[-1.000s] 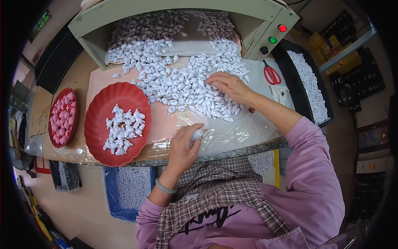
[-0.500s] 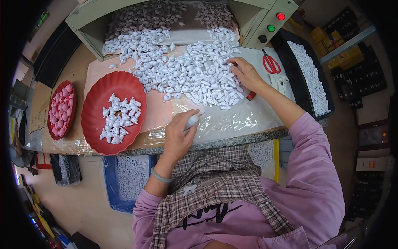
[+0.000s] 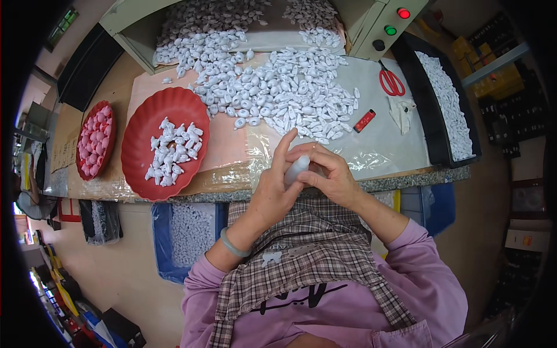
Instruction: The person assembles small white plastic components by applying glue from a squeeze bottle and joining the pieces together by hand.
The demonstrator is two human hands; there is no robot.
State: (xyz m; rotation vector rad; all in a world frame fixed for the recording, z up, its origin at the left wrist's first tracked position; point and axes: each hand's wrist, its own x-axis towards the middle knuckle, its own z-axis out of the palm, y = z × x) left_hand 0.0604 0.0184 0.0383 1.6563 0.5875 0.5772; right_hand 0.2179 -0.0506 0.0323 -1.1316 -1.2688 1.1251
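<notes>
Near the table's front edge my two hands meet. My left hand [image 3: 268, 194] is closed around a small whitish squeeze bottle [image 3: 298, 169], its index finger stretched out. Against the bottle's upper end, my right hand [image 3: 337, 181] has its fingers curled and its thumb pressed in. Whatever it pinches is hidden by the fingers. Just beyond my hands spreads a heap of small white moulded pieces [image 3: 278, 95], some rounded, some long. To the left, a red scalloped dish [image 3: 136, 153] holds a cluster of small white figures [image 3: 177, 145].
A smaller red dish holds pink round pieces [image 3: 94, 142] at far left. Right of the heap lie a red lighter [image 3: 365, 120], red-handled scissors [image 3: 392, 83] and a black tray [image 3: 426, 110] of white pieces. A machine housing [image 3: 371, 29] stands behind. Below is a blue bin [image 3: 162, 243].
My right hand has left the heap and come back to my left hand. The left hand, still around the bottle, has shifted right. The view has shifted slightly, and the lighter now shows fully.
</notes>
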